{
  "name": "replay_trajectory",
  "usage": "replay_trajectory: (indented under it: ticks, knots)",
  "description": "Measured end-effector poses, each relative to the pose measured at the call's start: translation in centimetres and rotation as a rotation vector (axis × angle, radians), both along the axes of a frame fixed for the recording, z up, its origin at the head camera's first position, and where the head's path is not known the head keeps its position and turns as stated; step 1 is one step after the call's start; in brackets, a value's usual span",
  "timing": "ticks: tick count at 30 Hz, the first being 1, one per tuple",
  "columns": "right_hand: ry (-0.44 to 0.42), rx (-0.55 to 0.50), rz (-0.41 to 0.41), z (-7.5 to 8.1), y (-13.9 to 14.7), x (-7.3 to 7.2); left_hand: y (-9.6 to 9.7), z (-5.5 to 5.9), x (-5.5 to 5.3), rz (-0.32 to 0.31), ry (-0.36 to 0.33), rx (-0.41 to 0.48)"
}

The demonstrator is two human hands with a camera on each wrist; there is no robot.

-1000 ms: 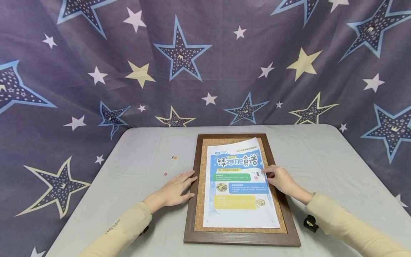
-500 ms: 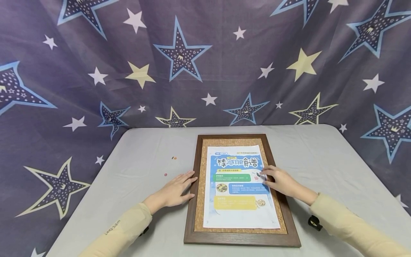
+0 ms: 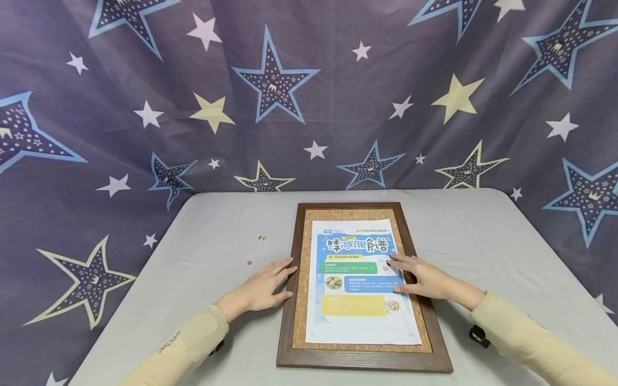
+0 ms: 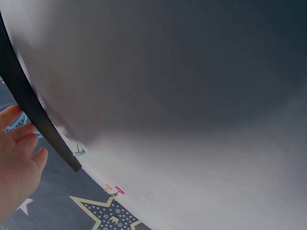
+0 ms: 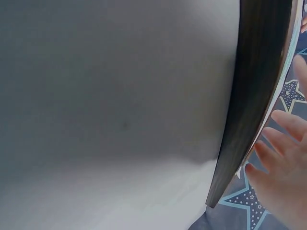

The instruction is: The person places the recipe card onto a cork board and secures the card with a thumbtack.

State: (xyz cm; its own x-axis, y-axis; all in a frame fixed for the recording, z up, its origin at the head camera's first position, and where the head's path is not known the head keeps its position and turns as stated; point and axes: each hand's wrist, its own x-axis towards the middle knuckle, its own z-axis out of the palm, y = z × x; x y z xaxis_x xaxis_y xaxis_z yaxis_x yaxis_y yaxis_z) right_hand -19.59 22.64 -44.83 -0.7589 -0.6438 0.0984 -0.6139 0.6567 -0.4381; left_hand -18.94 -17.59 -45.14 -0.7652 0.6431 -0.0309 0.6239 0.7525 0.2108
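Note:
A printed paper sheet [image 3: 357, 329] with a blue heading and coloured text boxes lies flat on a cork board [image 3: 347, 214] with a dark brown wooden frame [image 3: 364, 360]. My left hand [image 3: 258, 287] rests against the frame's left side, fingers extended and spread. In the left wrist view, those fingers [image 4: 21, 132] are right at the outer edge of the frame. My right hand [image 3: 427, 277] reaches over the frame's right side, its fingers extended onto the sheet's right edge and the thumb spread lower down. In the right wrist view its fingers [image 5: 278, 139] are spread beside the frame.
Left of the board, small push pins lie on the grey tabletop [image 3: 203, 241]: an orange one [image 3: 262, 237] farther back and a pink one [image 3: 249, 262] nearer. The left wrist view adds a green push pin [image 4: 79, 153]. A star-patterned curtain [image 3: 309, 53] hangs behind the table.
The sheet's upper right corner, raised and bent a second ago, now lies flat. My right hand's fingers have spread from a pinch at the sheet's right edge, and its wrist has shifted slightly right.

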Motion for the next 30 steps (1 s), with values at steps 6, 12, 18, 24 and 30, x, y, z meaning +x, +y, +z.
replay_trajectory:
  ticks: [6,12,18,24,30]
  knots:
    - [-0.025,-0.041,0.046,-0.09,0.44,-0.06,-0.03,0.06,0.04,-0.001,-0.003,0.007]
    - [-0.042,-0.035,0.060,-0.25,0.69,-0.06,-0.02,0.12,0.08,0.000,-0.002,0.004]
    - [-0.041,-0.025,0.063,-0.49,0.89,-0.05,-0.06,0.08,0.09,0.003,-0.002,0.008]
    - [-0.046,-0.020,0.066,-0.70,0.88,-0.07,-0.03,0.10,0.04,-0.004,0.005,0.025]
    - [-0.064,-0.015,0.062,-0.78,0.94,-0.04,-0.11,0.55,-0.09,0.011,-0.017,0.059]
